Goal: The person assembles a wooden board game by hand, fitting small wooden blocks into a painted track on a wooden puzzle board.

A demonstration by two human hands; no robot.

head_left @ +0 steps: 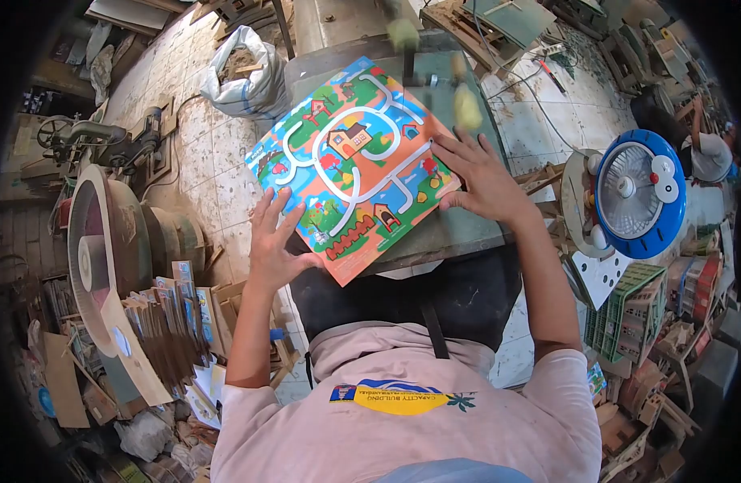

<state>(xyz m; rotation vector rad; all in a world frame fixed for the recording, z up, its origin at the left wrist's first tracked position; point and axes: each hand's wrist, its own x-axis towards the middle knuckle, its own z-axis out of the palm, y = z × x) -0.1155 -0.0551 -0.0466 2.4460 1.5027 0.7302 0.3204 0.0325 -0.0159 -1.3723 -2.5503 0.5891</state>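
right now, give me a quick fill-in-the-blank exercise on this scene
Of the left hand and right hand on the printed board, the ____ one is nearer the fan.
The fan's outer rim is ____.
The sack beside the table is ____.
Lettering on the shirt crosses a ____ patch.

Missing words: right; blue; white; yellow

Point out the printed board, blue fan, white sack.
Printed board (353, 167): head view, middle of its face.
Blue fan (625, 187): head view, central hub.
White sack (248, 97): head view, side below the opening.
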